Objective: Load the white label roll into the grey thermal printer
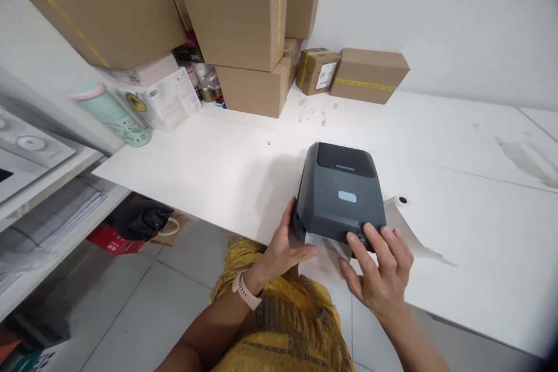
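A dark grey label printer (322,195) with a pale blue window in its lid sits near the front edge of the white table. White paper (325,250) shows under its front edge. My left hand (279,253) holds the printer's front left corner, fingers along the side and thumb stretched out in front. My right hand (383,270) grips the front edge at the right, fingertips on top and thumb lower down. Just right of the printer lies a small white paper roll (403,201) with a loose curled sheet. The printer's inside is hidden.
Cardboard boxes (238,26) are stacked at the back left, with two smaller boxes (368,75) against the wall. A mint green tumbler (120,116) stands beside a white box (168,102) on the left. Shelves (47,186) with packed goods flank the table's left side.
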`<state>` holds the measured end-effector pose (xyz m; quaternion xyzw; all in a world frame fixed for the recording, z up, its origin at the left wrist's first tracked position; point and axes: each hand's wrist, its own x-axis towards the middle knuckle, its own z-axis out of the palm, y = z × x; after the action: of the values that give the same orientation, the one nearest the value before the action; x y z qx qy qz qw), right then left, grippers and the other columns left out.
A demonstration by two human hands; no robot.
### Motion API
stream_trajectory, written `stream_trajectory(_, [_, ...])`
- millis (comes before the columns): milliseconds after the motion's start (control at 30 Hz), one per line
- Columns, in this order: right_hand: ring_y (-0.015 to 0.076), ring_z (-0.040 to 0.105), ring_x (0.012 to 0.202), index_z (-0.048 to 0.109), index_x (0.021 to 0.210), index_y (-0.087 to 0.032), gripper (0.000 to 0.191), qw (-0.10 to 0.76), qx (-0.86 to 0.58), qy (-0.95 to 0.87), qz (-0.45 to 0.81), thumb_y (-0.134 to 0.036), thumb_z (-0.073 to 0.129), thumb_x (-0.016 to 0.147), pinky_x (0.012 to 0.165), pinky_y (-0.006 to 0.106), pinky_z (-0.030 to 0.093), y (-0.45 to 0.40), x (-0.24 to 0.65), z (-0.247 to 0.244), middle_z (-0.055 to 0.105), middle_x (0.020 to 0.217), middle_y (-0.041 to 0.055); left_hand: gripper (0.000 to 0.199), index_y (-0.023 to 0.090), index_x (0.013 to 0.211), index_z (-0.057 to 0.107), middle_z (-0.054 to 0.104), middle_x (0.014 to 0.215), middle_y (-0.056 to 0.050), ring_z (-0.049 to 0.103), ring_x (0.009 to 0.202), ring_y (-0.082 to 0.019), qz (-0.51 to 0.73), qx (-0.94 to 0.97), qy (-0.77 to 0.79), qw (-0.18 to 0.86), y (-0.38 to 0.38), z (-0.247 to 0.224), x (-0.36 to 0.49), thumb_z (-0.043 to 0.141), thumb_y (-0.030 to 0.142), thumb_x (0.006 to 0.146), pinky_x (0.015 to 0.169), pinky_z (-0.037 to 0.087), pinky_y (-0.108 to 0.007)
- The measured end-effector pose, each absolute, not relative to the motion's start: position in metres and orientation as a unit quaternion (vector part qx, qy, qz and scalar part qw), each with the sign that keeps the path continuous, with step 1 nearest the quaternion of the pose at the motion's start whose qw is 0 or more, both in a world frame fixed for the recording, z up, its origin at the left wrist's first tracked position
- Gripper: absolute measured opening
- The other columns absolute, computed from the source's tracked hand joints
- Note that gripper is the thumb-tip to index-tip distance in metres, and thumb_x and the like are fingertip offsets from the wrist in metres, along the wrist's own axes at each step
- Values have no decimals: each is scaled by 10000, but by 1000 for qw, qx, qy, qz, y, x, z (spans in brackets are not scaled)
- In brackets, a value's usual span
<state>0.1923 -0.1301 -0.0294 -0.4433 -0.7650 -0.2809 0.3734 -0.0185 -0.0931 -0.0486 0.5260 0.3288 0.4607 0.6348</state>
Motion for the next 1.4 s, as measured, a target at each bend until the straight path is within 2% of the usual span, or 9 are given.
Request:
stream_trajectory(267, [241, 594, 971, 646, 1387, -245, 441, 449, -499, -703, -233, -227, 512, 967, 901, 425, 459, -122, 168, -33, 649, 1080, 106, 1162, 244, 1672, 137, 181, 1748, -136, 165, 1616, -360, 478, 482, 342, 650, -90, -48, -18, 769, 685, 802, 1322, 191, -521])
stream_trajectory(500, [293, 655, 1247, 637, 1168, -236, 278, 536, -478, -677, -162, -162, 456, 971, 1036, 523, 456, -115, 154, -51, 731, 1258, 93, 973, 248, 1647, 242, 224, 1741, -100, 230, 1600, -342, 474, 454, 390, 646, -76, -14, -8, 732, 588, 878, 1308, 260, -480])
stream_trajectory(700, [283, 665, 1250, 668, 1191, -243, 333, 534, -473, -686, -145, -177, 404, 999, 1051, 539, 475, -118, 161, -60, 744, 1270, 88, 873, 243, 1606, 323, 367, 1678, -101, 356, 1541, -347, 472, 460, 403, 635, -75, -15, -2, 722, 517, 880, 1276, 321, -483])
stream_trajectory(900, [266, 665, 1245, 678, 1132, -229, 310, 551, -471, -678, -124, -88, 486, 934, 1099, 543, 455, -119, 159, -59, 754, 1255, 77, 873, 228, 1601, 313, 309, 1703, -113, 290, 1570, -334, 485, 477, 409, 608, -71, -21, 0, 695, 555, 886, 1297, 261, -476])
stream_trajectory(1033, [268, 658, 1266, 684, 1130, -221, 326, 560, -467, -674, -121, -69, 476, 930, 1104, 554, 452, -119, 157, -56, 757, 1255, 82, 896, 277, 1613, 254, 317, 1683, -124, 345, 1532, -334, 459, 487, 412, 618, -95, -34, -15, 702, 567, 893, 1230, 346, -482])
stream_trajectory(1100, [273, 658, 1269, 686, 1135, -216, 320, 567, -466, -670, -114, -78, 475, 938, 1105, 560, 451, -119, 156, -56, 758, 1251, 87, 808, 263, 1535, 371, 458, 1554, -141, 493, 1378, -314, 471, 493, 490, 543, -115, -44, -24, 733, 550, 872, 1128, 424, -457])
stream_trajectory(1167, [277, 658, 1270, 689, 1133, -213, 317, 573, -464, -667, -110, -84, 466, 947, 1101, 566, 451, -118, 155, -56, 759, 1246, 93, 507, 211, 1226, 599, 652, 1109, -82, 610, 990, -233, 456, 497, 545, 498, -132, -52, -29, 713, 561, 878, 893, 495, -366])
stream_trajectory(1233, [278, 661, 1267, 689, 1125, -210, 314, 578, -460, -664, -115, -86, 455, 957, 1094, 572, 453, -118, 154, -55, 762, 1234, 97, 417, 186, 874, 620, 555, 757, 6, 505, 715, -155, 408, 520, 523, 538, -139, -55, -28, 675, 600, 889, 695, 432, -294])
stream_trajectory(1400, [268, 659, 1271, 681, 1119, -201, 276, 566, -467, -669, -115, -108, 459, 985, 1084, 557, 462, -120, 152, -51, 759, 1234, 110, 564, 157, 731, 598, 474, 648, 27, 430, 658, -123, 361, 488, 419, 675, -135, -46, -7, 690, 707, 820, 621, 364, -272])
